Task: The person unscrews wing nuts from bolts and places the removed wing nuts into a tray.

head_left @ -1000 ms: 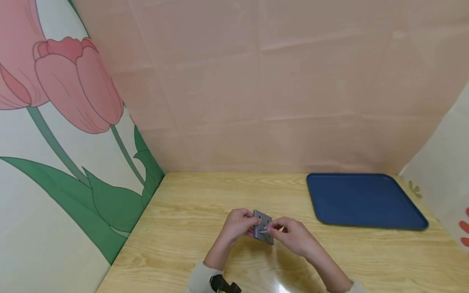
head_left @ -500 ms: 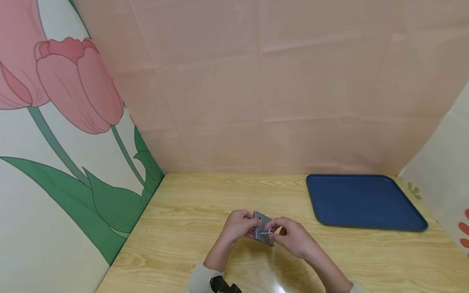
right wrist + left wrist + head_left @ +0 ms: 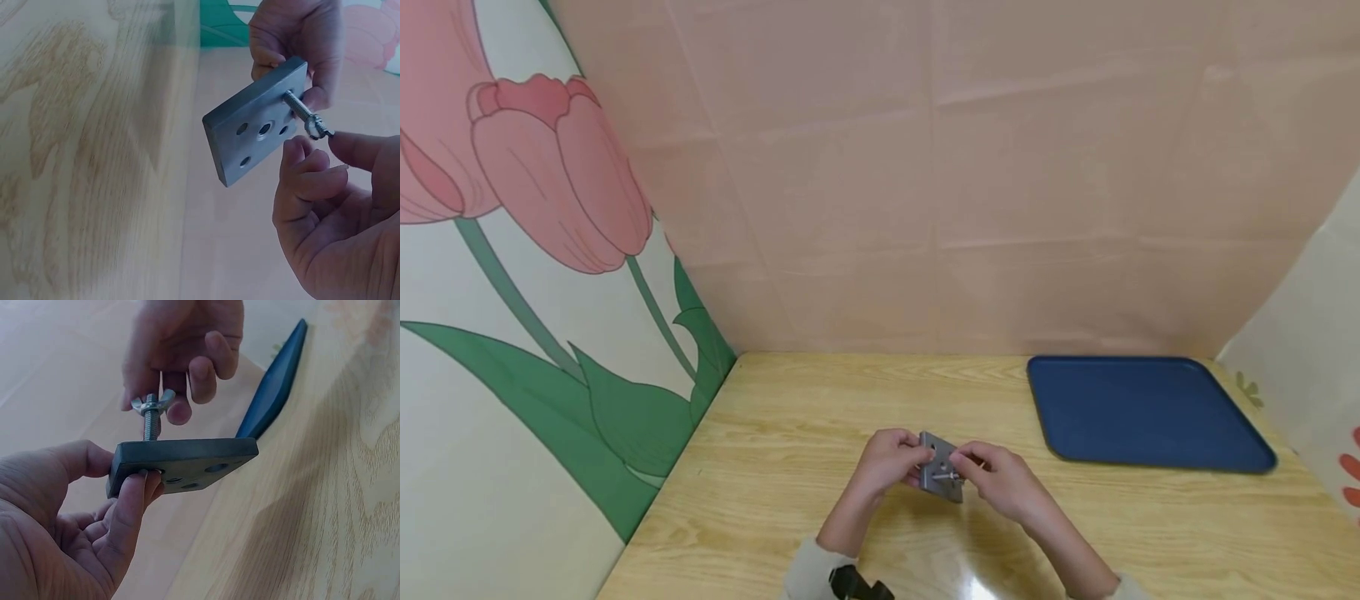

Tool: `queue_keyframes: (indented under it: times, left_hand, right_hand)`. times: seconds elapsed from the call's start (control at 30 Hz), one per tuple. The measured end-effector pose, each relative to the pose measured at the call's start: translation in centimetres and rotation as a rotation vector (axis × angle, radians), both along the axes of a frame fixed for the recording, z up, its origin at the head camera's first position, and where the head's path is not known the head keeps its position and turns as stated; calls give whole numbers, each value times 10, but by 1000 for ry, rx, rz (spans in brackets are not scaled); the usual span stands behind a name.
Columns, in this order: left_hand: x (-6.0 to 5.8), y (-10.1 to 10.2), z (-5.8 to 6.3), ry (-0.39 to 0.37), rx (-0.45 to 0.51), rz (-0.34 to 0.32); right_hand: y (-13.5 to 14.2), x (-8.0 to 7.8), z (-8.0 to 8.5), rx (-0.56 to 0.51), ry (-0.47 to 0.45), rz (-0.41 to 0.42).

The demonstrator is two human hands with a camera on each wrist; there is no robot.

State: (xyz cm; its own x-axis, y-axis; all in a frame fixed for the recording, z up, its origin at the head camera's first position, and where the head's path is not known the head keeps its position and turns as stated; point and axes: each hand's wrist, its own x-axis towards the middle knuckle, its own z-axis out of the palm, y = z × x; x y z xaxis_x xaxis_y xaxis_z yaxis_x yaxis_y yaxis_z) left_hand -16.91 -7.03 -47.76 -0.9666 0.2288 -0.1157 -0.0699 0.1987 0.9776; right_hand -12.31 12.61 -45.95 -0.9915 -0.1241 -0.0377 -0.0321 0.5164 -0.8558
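Observation:
My left hand [image 3: 887,458] holds a grey metal plate [image 3: 942,489] by its edge, above the table. Several holes show in the plate's face in the right wrist view. A threaded bolt [image 3: 150,429] sticks out from the plate, and a wing nut [image 3: 152,406] sits near its outer end. With curled fingers, my right hand [image 3: 1003,482] is at the wing nut; in the right wrist view its thumb [image 3: 353,149] touches one wing. The left hand's fingers partly hide the plate's other side.
A blue tray [image 3: 1150,412] lies on the wooden table [image 3: 805,400] at the back right. A pinkish sheet [image 3: 940,208] hangs behind the table. To the left stands a panel with printed tulips [image 3: 561,175].
My right hand's fingers have shifted around the wing nut, from over the bolt's end to its upper side. The left hand and plate stay almost in place.

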Motion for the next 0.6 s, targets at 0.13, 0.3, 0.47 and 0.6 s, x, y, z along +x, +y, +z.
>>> queue_keyframes:
  times: [0.13, 0.3, 0.47, 0.6]
  left_hand:
    - [0, 0, 0, -1, 1, 2]
    - [-1, -1, -1, -1, 6, 1]
    - [-2, -2, -1, -1, 1, 5]
    - [-2, -1, -1, 0, -9, 6]
  right_hand:
    - [1, 1, 0, 15, -11, 18]
    - [1, 2, 1, 42, -1, 48]
    - [3, 2, 2, 53, 15, 111]
    - [4, 2, 2, 28, 26, 147]
